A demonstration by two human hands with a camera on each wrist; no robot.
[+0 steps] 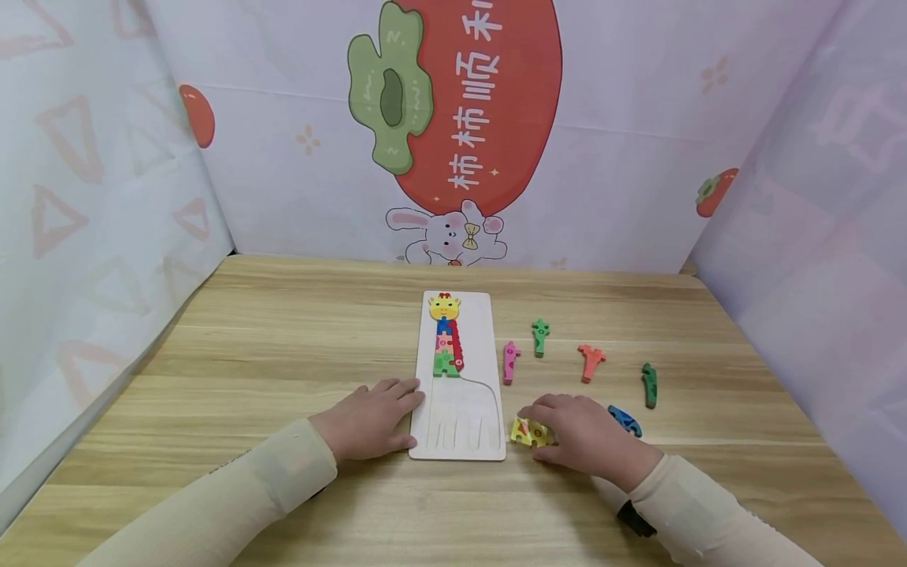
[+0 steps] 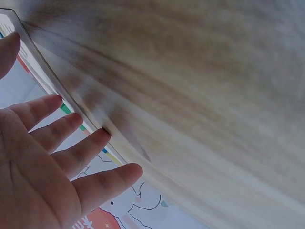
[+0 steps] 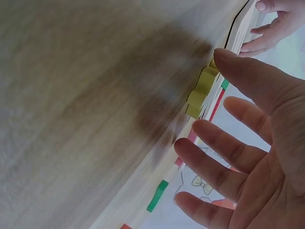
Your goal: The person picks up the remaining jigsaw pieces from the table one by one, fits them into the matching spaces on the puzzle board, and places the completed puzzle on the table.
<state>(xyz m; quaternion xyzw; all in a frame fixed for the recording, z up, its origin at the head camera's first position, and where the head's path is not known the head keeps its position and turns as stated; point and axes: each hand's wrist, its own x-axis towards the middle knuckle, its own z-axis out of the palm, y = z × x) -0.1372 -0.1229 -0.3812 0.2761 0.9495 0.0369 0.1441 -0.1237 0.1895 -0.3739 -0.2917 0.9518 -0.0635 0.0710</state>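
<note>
A pale wooden puzzle board (image 1: 457,441) lies on the table with a yellow giraffe head (image 1: 444,308) at its far end. Below the head sit blue, pink and green neck pieces (image 1: 445,364), with a red strip (image 1: 456,346) along their right side. My left hand (image 1: 372,420) rests with spread fingers at the board's left edge; the left wrist view shows its fingertips along that edge. Just right of the board, my right hand (image 1: 577,433) pinches a yellow puzzle piece (image 1: 522,431) between thumb and fingers. In the right wrist view the thumb covers one end of it.
Loose pieces lie right of the board: pink (image 1: 510,363), green (image 1: 541,338), orange (image 1: 590,362) and dark green (image 1: 649,385). A blue piece (image 1: 625,420) lies beside the right hand, partly covered by it. Printed cloth walls (image 1: 609,197) enclose the wooden table (image 1: 319,331).
</note>
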